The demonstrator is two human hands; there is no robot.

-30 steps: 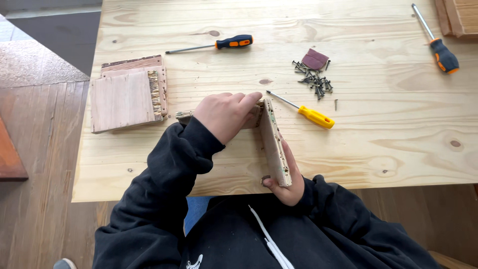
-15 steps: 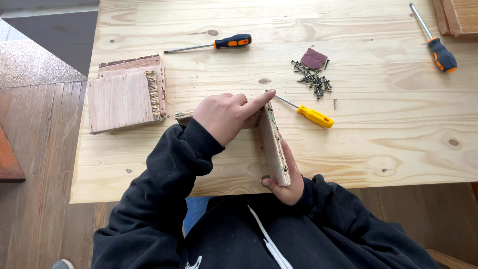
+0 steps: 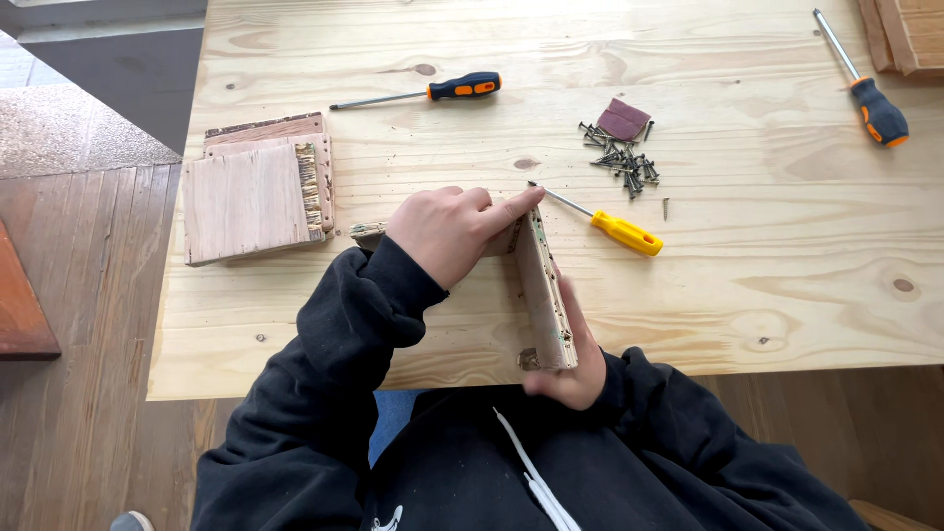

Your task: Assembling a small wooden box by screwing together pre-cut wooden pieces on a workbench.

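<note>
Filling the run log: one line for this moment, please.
left hand: on flat board | right hand: holds upright board | boards meet at corner | yellow screwdriver: beside, untouched

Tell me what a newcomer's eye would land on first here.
First, the two hands at the table's near edge: the left hand presses on a flat wooden piece while the right hand steadies an upright wooden board against it, forming a corner. Next, the yellow-handled screwdriver just beyond them, and the pile of dark screws farther back on the pale pine table.
</note>
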